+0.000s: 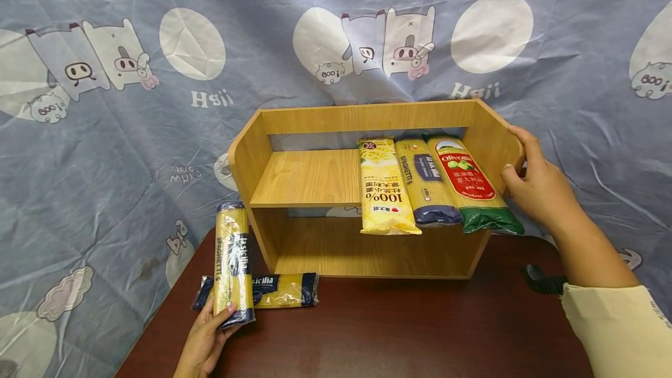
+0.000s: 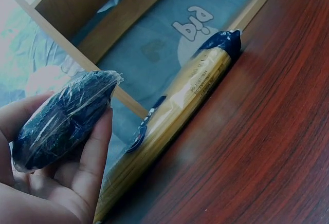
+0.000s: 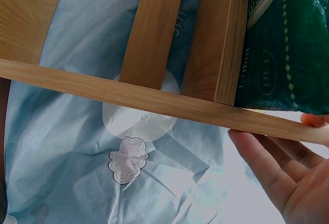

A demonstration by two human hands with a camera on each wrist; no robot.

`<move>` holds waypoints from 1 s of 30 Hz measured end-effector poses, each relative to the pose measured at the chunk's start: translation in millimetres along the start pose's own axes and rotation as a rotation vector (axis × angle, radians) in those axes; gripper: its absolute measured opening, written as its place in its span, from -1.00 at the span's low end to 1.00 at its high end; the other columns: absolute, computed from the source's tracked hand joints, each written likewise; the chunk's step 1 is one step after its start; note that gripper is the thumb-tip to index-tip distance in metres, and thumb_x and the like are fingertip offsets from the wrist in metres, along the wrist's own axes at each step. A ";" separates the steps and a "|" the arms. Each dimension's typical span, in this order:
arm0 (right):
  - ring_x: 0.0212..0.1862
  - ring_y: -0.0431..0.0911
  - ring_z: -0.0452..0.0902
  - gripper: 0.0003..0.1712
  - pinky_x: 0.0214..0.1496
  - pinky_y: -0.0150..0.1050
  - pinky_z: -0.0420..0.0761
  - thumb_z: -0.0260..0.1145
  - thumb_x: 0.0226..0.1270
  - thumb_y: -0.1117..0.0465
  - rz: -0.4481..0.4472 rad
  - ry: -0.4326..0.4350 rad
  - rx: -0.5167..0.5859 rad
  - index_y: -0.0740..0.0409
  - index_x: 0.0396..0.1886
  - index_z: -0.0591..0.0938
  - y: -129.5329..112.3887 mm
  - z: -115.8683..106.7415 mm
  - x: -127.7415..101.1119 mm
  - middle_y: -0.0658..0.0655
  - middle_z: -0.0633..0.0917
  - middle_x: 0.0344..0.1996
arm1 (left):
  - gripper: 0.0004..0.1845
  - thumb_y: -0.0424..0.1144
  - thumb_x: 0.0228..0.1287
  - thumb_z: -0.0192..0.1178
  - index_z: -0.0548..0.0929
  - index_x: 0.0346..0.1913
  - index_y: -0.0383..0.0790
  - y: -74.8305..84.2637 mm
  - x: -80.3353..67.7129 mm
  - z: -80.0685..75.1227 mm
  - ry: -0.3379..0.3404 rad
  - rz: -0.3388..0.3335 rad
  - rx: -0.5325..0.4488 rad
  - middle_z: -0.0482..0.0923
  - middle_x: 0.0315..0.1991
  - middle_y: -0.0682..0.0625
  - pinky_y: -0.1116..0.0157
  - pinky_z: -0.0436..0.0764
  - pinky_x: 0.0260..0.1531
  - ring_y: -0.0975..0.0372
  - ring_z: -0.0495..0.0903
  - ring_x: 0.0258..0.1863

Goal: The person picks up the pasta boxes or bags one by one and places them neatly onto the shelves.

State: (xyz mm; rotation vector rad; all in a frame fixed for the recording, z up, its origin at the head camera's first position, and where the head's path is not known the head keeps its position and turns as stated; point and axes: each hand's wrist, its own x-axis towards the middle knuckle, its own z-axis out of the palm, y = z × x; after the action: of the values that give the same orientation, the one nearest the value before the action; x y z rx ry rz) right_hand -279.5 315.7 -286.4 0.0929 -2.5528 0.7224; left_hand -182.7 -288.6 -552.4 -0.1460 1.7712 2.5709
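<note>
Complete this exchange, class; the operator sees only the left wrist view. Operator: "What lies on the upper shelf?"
Observer: Side by side, a yellow pack, a blue-ended pack and a green-ended pack.

Operator: Where is the right hand?

Observer: It grips the right side panel of the shelf unit.

Operator: What does the left hand hold?

Observer: A spaghetti pack; its front reads "la sicilia" and "SPAGHETTI 5".
</note>
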 end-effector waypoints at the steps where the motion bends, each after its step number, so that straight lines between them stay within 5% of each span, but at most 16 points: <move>1: -0.02 0.42 0.56 -0.18 -0.17 0.24 0.43 -0.01 0.47 0.13 -0.001 0.001 0.000 -0.28 0.64 -0.06 0.2 0.0 -0.1 0.59 0.58 -0.02 | -0.56 -0.35 0.55 0.02 0.34 0.31 0.23 -0.2 0.3 -0.2 -0.011 0.013 0.001 0.68 0.00 0.26 0.26 0.71 -0.05 0.33 0.69 -0.02; 11: -0.01 0.42 0.56 -0.18 -0.17 0.24 0.44 -0.01 0.48 0.13 0.004 0.001 -0.003 -0.28 0.64 -0.06 0.4 0.5 0.5 0.59 0.58 -0.02 | -0.50 -0.48 0.54 -0.07 0.41 0.32 0.18 -2.3 0.5 -1.5 -0.100 0.141 -0.036 0.71 0.01 0.17 0.29 0.72 -0.08 0.32 0.71 -0.03; 25: -0.02 0.43 0.56 -0.18 -0.17 0.27 0.44 0.00 0.48 0.13 0.001 0.006 -0.011 -0.28 0.64 -0.06 0.4 -0.1 1.8 0.61 0.57 0.00 | -0.50 -0.48 0.54 -0.07 0.36 0.33 0.15 2.8 -3.8 4.7 -0.085 0.157 -0.075 0.69 0.04 0.19 0.31 0.71 -0.06 0.32 0.70 -0.01; 30: -0.03 0.44 0.55 -0.18 -0.18 0.27 0.44 0.00 0.48 0.13 0.001 -0.002 -0.003 -0.27 0.64 -0.07 0.2 0.1 0.7 0.61 0.57 -0.01 | -0.45 -0.54 0.54 -0.15 0.38 0.36 0.13 5.6 -5.4 5.8 -0.156 0.214 -0.135 0.67 0.08 0.15 0.30 0.70 -0.02 0.30 0.69 0.02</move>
State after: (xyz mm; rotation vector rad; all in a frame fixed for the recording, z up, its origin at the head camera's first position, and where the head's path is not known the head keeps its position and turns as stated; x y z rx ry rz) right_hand -280.2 315.9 -286.2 0.0910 -2.5559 0.7190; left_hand -178.1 -285.0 -544.7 0.2500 1.6416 2.7582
